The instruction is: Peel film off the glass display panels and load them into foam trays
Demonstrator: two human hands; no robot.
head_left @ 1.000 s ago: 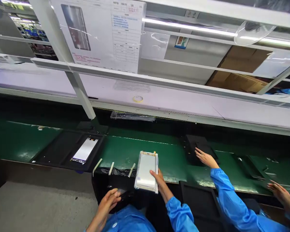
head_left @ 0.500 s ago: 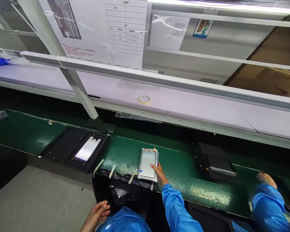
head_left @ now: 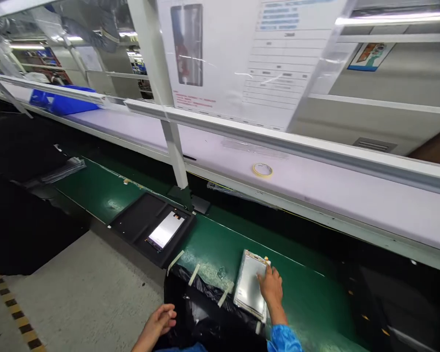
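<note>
A flat display panel [head_left: 246, 286] with a shiny grey face lies on the green conveyor belt [head_left: 212, 244] near its front edge. My right hand [head_left: 270, 289] rests on the panel's right side with its fingers laid flat on the surface. My left hand [head_left: 158, 322] hovers low at the bottom of the view, beside a black plastic bag [head_left: 201, 305] taped to the belt's edge. Its fingers are loosely curled and hold nothing that I can see.
A black tray [head_left: 139, 225] holding another bright panel [head_left: 165, 231] sits on the belt to the left. A roll of tape [head_left: 262, 169] lies on the white shelf [head_left: 315, 181] behind. A metal post [head_left: 170, 142] stands by the tray. Grey floor lies at lower left.
The view has swung left, and the co-worker's hands at the right have dropped out of sight. My right hand has shifted from the panel's lower edge onto its face.
</note>
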